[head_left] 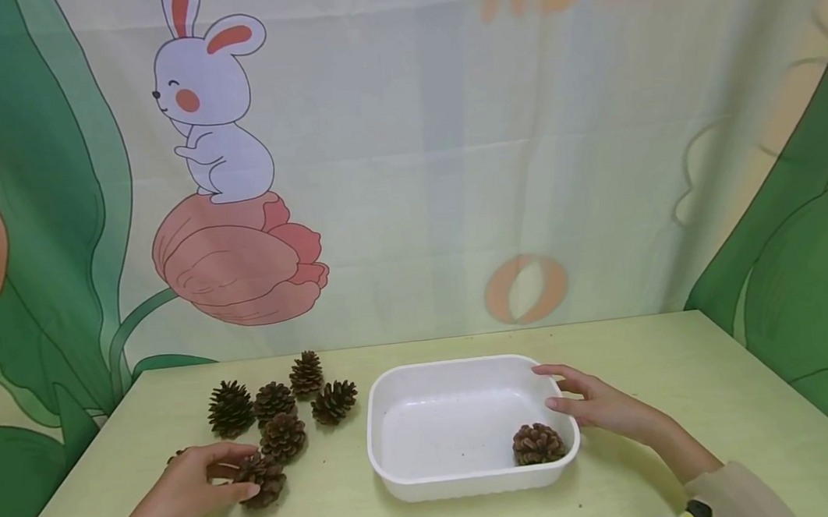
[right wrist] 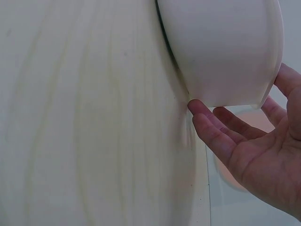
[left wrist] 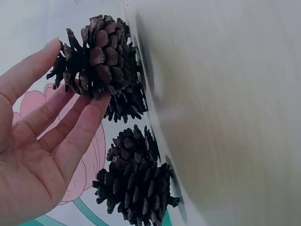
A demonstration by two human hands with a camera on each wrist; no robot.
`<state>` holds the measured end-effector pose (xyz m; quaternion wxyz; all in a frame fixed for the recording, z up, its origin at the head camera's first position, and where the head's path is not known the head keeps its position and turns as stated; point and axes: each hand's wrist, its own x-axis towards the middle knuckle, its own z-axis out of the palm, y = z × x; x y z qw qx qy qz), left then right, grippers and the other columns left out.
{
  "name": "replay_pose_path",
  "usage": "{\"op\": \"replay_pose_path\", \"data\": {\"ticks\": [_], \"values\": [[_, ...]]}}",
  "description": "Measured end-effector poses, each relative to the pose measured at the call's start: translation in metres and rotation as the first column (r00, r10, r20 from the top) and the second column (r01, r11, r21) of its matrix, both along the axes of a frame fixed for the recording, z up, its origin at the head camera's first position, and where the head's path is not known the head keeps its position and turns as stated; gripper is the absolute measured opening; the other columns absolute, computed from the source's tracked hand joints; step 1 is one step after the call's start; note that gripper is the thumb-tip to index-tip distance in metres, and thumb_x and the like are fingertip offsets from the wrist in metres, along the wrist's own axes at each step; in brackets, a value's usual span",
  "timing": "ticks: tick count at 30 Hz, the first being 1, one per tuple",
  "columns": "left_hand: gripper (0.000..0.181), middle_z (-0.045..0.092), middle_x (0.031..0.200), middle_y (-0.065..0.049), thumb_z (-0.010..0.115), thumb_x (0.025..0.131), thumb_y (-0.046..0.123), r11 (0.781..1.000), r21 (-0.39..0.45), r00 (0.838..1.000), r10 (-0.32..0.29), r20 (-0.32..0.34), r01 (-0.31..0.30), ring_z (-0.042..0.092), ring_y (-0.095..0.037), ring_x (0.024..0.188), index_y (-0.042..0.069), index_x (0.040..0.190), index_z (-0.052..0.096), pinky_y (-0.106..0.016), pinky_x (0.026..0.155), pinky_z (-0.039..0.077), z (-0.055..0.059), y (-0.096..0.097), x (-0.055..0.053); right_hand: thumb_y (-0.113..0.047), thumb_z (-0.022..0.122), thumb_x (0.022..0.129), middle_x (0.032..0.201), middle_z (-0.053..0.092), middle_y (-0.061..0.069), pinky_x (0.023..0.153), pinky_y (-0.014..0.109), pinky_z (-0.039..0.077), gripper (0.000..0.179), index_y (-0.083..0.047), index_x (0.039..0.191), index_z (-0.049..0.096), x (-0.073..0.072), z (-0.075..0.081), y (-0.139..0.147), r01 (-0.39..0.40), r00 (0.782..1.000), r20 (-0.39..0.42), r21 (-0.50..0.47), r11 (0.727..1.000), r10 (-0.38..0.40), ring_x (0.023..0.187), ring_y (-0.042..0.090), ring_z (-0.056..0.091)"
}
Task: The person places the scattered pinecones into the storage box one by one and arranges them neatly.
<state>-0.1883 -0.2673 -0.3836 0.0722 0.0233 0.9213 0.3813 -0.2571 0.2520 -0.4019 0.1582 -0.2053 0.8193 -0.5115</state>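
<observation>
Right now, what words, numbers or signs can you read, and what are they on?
No words or numbers can be read for sure.
Orange lettering atop the curtain: cut off and blurred, unreadable.
Orange ring lower down: looks like "O", but may just be decoration.
White plastic tub and pine cones: no writing visible.
</observation>
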Motion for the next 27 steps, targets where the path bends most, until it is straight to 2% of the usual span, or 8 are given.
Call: {"op": "replay_pose_path", "data": {"ticks": [8,13,20,27], "values": [[0.058,0.062,0.11,-0.014,0.078,0.068,0.031,1.0,-0.003,0.998,0.014,-0.056,-0.014,0.062,-0.024,0.093,0.002,0.115,0.061,-0.035,0.073,0.053,0.005,0.01,0.007,-0.024,0.052,0.093,0.133,0.032,0.033,0.084,0.043,0.05,0.057,-0.009,0.142,0.027,0.0,0.0,0.0,0.004,1.0,0.012,-0.006,1.0,-0.004,0.109,0.033,0.051],[0.057,0.063,0.109,-0.014,0.079,0.068,0.029,1.0,0.027,0.996,0.013,-0.09,-0.011,0.062,-0.024,0.092,0.002,0.115,0.061,-0.032,0.071,0.054,0.009,0.018,0.012,-0.024,0.052,0.093,0.133,0.031,0.033,0.084,0.044,0.05,0.057,-0.009,0.142,0.026,0.0,0.001,0.0,0.007,1.0,0.014,-0.004,1.0,-0.007,0.109,0.033,0.051],[0.056,0.063,0.11,-0.015,0.079,0.068,0.029,0.999,0.049,0.992,-0.007,-0.123,0.013,0.062,-0.026,0.092,0.004,0.116,0.062,-0.034,0.071,0.054,0.014,0.029,0.013,-0.024,0.052,0.094,0.133,0.032,0.033,0.083,0.042,0.051,0.057,-0.009,0.142,0.026,-0.001,0.0,0.0,0.0,1.0,0.012,-0.015,1.0,0.0,0.109,0.033,0.051],[0.054,0.063,0.111,-0.01,0.08,0.066,0.031,0.997,0.072,0.989,0.011,-0.146,0.0,0.062,-0.026,0.095,0.011,0.113,0.064,-0.036,0.074,0.054,0.022,0.043,0.014,-0.024,0.052,0.093,0.133,0.031,0.034,0.083,0.043,0.051,0.057,-0.009,0.142,0.026,0.001,0.0,0.0,0.002,1.0,0.008,-0.008,1.0,-0.002,0.109,0.034,0.05]]}}
